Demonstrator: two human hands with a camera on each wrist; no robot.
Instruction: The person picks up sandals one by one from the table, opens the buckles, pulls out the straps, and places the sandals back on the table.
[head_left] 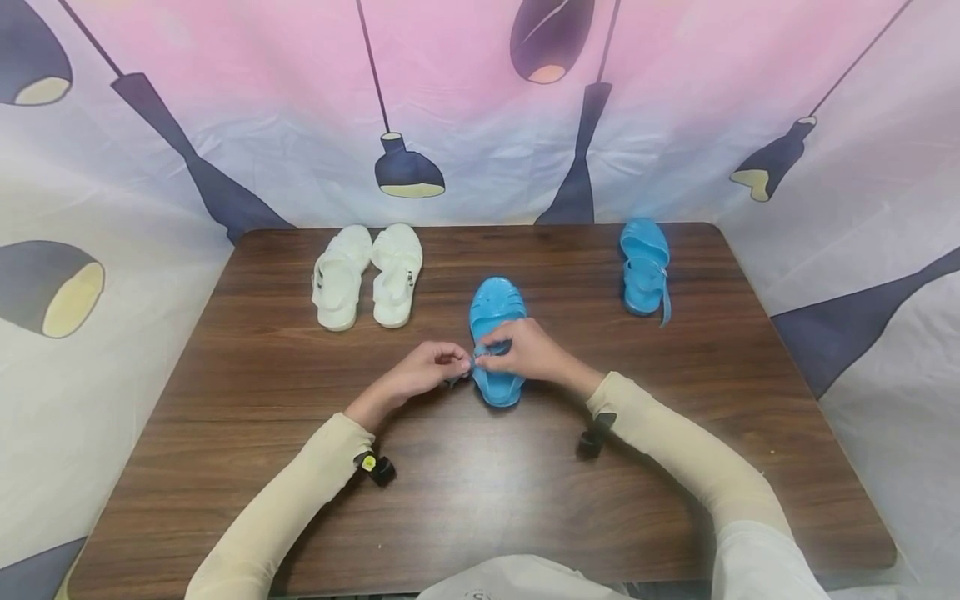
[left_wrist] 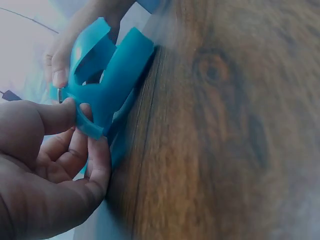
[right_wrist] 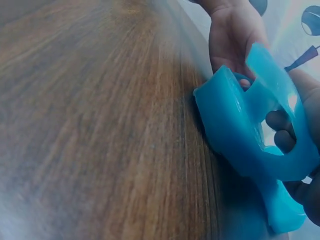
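Note:
A blue jelly sandal [head_left: 497, 298] stands mid-table with its toe away from me. My left hand [head_left: 423, 369] is at its left side, pinching the loose end of the ankle strap [left_wrist: 89, 125] between thumb and fingers. From the right, my right hand [head_left: 528, 350] reaches across the sandal and holds the strap by the small metal buckle [left_wrist: 60, 95]. In the right wrist view, right-hand fingertips [right_wrist: 284, 141] show through the opening under the strap. The sandal's sole rests on the table.
Two white sandals [head_left: 337, 287] stand side by side at the back left of the brown wooden table [head_left: 480, 508]. Another blue sandal [head_left: 643, 271], its strap hanging loose, is at the back right. A printed cloth [head_left: 480, 108] hangs behind the table.

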